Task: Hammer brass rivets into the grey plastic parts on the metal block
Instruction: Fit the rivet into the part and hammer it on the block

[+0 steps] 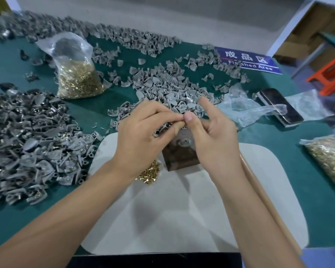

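1. Your left hand [143,130] curls round several grey plastic parts [161,129].
2. Your right hand [211,132] pinches there too; what it holds is hidden.
3. The metal block [180,151] sits mid-table, just beneath both hands.

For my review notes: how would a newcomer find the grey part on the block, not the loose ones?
Start at the white mat on the green table. At its far edge stands a dark metal block, between the two hands. The part lies alone on the block's top; the other grey parts are heaped on the table.
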Demonstrator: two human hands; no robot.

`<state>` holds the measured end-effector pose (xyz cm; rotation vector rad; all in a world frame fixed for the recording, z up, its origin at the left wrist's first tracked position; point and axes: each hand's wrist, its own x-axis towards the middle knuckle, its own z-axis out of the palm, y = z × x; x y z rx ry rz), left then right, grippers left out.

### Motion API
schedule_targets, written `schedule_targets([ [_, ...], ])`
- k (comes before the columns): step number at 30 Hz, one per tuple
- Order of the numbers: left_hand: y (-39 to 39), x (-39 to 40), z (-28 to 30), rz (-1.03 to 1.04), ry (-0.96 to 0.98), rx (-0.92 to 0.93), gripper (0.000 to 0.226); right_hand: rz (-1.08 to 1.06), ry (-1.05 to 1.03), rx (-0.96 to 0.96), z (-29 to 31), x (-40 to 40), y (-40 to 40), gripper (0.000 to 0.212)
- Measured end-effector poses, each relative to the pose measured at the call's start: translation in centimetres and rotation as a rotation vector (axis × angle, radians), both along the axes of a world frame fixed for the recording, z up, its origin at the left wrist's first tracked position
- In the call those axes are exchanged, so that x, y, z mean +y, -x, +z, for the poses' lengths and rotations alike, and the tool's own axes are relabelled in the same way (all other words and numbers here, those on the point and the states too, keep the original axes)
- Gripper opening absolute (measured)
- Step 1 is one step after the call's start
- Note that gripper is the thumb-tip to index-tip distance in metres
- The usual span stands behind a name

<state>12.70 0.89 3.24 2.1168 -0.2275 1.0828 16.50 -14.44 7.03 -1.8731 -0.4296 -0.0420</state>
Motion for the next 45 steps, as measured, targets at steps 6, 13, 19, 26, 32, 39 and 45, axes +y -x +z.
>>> schedule_targets([
  [6, 0.3, -0.3, 0.3, 0.033, -0.067, -0.01, 0.011, -0.003, -0.186, 0.173, -0.6, 0.2, 1.0, 0.066],
  [13, 0.6, -0.3, 0.6, -0.045, -0.05, 0.026, 0.007, -0.023, -0.138, 0.214, -0.1, 0.2, 1.7, 0.069],
  [19, 0.6, -0.5, 0.4, -0.047, -0.024, -0.009, 0.016, -0.014, -0.138, 0.166, 0.0, -0.1, 1.7, 0.042],
  [26, 0.6, -0.7, 0.9, -0.289, 0.307, 0.163, 0.003, 0.073, -0.106, -0.119, -0.4, -2.0, 1.3, 0.025],
  [32, 0.9, -0.9, 1.4, -0.388, 0.365, 0.301, 0.008, 0.14, -0.121, -0.152, -0.4, -2.8, 1.5, 0.02],
  [39, 0.8, -0.6, 1.1, -0.341, 0.177, 0.272, 0.01, 0.113, -0.045, -0.116, 0.2, -3.2, 0.7, 0.007],
  [45, 0.2, 0.9, 0.2, -0.138, -0.219, 0.37, 0.033, 0.013, 0.411, -0.256, -1.0, -4.7, -0.8, 0.004],
])
